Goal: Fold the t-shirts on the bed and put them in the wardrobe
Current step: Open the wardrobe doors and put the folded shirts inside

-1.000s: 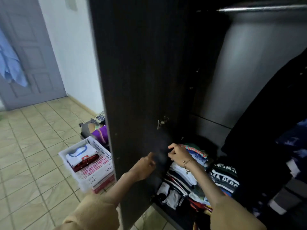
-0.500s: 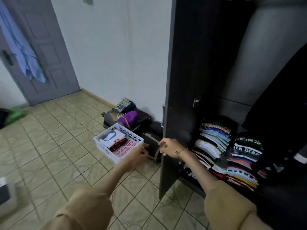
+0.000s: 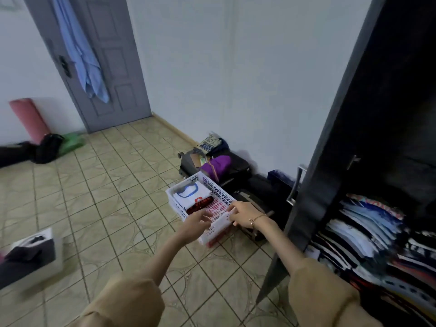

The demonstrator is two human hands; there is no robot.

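Observation:
A white plastic basket [image 3: 177, 202] stands on the tiled floor, left of the open dark wardrobe door [image 3: 349, 147]. Inside it lie a folded white t-shirt with a blue collar [image 3: 191, 195] and a folded red and black t-shirt [image 3: 200, 205]. My left hand [image 3: 195, 227] reaches the basket's near edge with its fingers loosely extended over the rim. At the basket's right rim, my right hand [image 3: 245, 215], with a bracelet on the wrist, curls its fingers on the edge. Stacks of folded clothes [image 3: 361, 230] fill the wardrobe's lower shelf.
Dark bags with a purple item [image 3: 217, 164] lie against the wall behind the basket. A grey door with a blue garment [image 3: 82, 55] hanging on it is at the back left. A pink rolled mat [image 3: 28, 121] and a box [image 3: 30, 253] sit on the left.
My view swung left, away from the wardrobe's inside toward the floor. Both hands left the clothes stack and door edge and moved to the white basket.

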